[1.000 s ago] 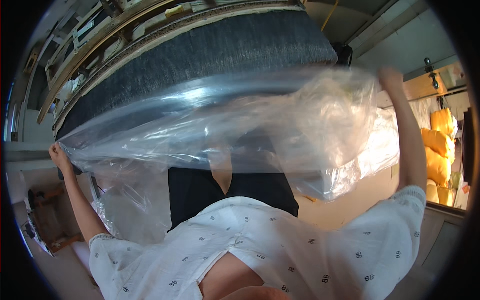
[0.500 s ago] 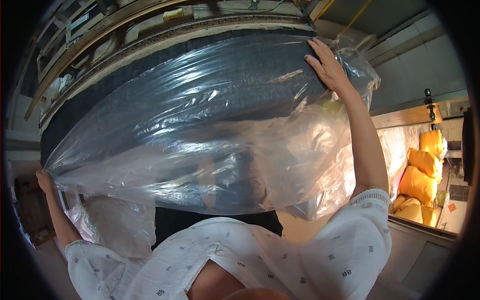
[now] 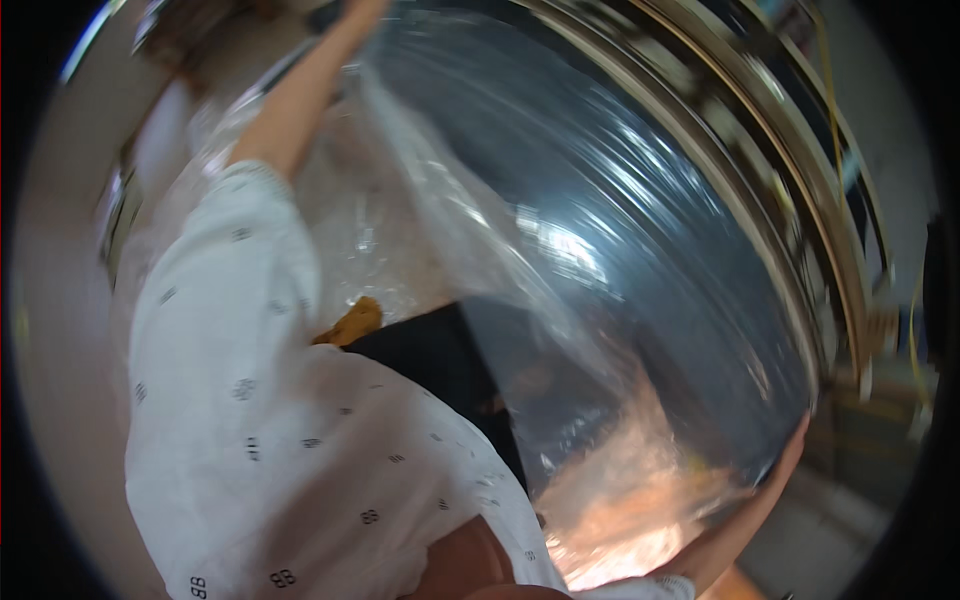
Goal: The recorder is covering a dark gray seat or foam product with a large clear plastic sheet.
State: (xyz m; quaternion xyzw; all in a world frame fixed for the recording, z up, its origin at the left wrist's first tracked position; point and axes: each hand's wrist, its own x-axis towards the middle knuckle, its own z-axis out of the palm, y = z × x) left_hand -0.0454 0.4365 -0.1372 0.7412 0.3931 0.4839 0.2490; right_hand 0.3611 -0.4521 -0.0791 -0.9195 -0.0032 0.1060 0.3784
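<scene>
A large clear plastic film (image 3: 560, 240) lies over a dark fabric-like surface and drapes down toward my body in loose folds. At the upper left, my left arm reaches to the far end of the film, where my left hand (image 3: 368, 10) is smeared and cut off by the picture's edge; its fingers cannot be made out. On the right, my right hand (image 3: 794, 440) is at the film's other end, beside the edge of the dark surface. Its fingers are blurred, so whether they grip the film is unclear.
A curved-looking wooden rail (image 3: 830, 270) runs along the far side of the dark surface. A yellow cord (image 3: 830, 90) hangs at the upper right. Near my left side is a brownish-yellow object (image 3: 358, 322), and more crumpled clear plastic (image 3: 350, 210) lies beyond it.
My view has swung to the left, blurring the picture. My left arm now appears at the top and my right arm at the lower right. The film still stretches between them.
</scene>
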